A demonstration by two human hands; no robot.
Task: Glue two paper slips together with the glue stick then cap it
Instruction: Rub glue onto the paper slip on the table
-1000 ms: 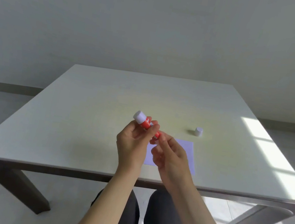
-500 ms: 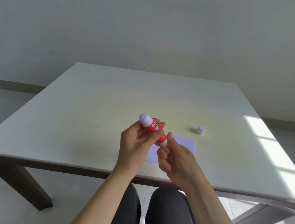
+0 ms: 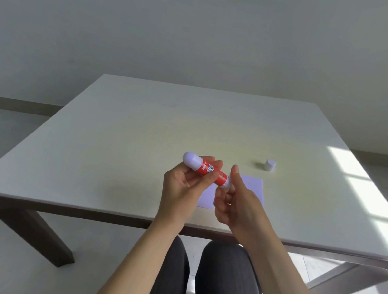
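My left hand (image 3: 182,186) holds a red glue stick (image 3: 209,170) by its middle, above the near part of the table. The stick is tilted, its rounded white end up and to the left. My right hand (image 3: 235,202) is at the stick's lower right end, curled fingers on the tip and the thumb raised beside it. A small white cap (image 3: 270,165) stands alone on the table, to the right and farther back. A pale lilac paper slip (image 3: 254,186) lies flat under my hands, partly hidden by them. I cannot tell whether it is one slip or two.
The white table (image 3: 115,149) has its near edge just in front of my knees. A patch of sunlight (image 3: 369,199) falls on its right side. A bare wall stands behind the table.
Both hands and the glue stick have shifted slightly right and farther over the table. My right thumb has lifted from the stick's end. The cap and paper have not moved.
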